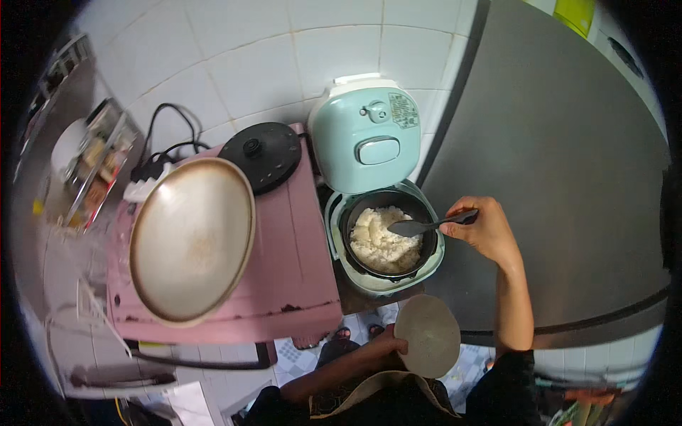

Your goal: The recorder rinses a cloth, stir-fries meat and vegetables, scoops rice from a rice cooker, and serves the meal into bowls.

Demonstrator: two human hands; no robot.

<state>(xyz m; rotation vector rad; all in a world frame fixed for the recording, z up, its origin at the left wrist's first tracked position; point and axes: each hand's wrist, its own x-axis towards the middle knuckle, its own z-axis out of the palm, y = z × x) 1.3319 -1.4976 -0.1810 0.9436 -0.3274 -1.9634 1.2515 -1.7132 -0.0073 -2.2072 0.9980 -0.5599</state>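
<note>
A dark rice paddle (421,226) is gripped at its handle by my right hand (487,229). Its blade touches the cooked white rice (381,239) in the black inner pot (351,250). The pot sits inside a mint-green rice cooker (391,287), whose lid (365,138) stands raised against the tiled wall. Low in front of my body, my left hand (391,343) holds a pale plate or shallow bowl (429,335) by its left rim. No food shows on its visible face.
To the left stands a pink oven-like appliance (287,255) with chipped paint. It carries a large pale oval pan or tray (197,239) and a black lid-like disc (261,154). A grey refrigerator (559,160) rises close on the right. A wire rack (96,170) hangs at far left.
</note>
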